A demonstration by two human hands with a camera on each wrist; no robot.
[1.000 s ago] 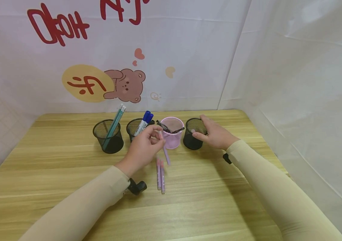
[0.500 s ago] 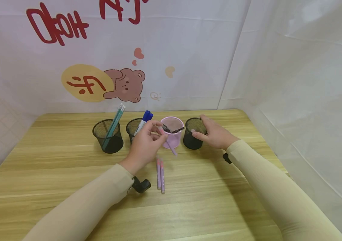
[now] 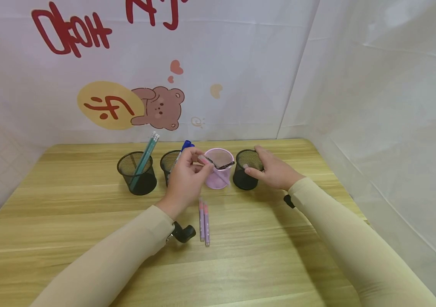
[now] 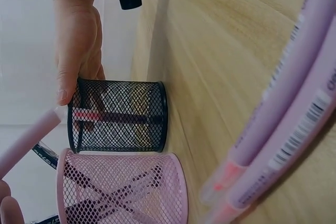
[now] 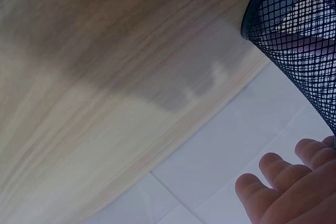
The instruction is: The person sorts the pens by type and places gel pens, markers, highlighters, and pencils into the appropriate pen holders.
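My left hand (image 3: 189,175) pinches a purple pen (image 4: 29,142) at the rim of the pink mesh cup (image 3: 219,175); in the head view my fingers hide most of the pen. Black pens lean inside that cup. My right hand (image 3: 273,170) grips the black mesh cup (image 3: 245,175) just right of it, thumb on the near side and fingers over the rim. The left wrist view shows this black cup (image 4: 121,116) beside the pink cup (image 4: 121,190). Two more purple pens (image 3: 203,221) lie side by side on the wooden table (image 3: 264,256) below my left hand.
Left of the pink cup stand a black mesh cup with blue markers (image 3: 169,164) and another with teal pencils (image 3: 137,172). White sheets with a bear drawing close in the back and right sides of the table.
My left hand has risen and moved toward the pink cup, bringing the purple pen from over the table up to the rim. My right hand has stayed on the black cup.
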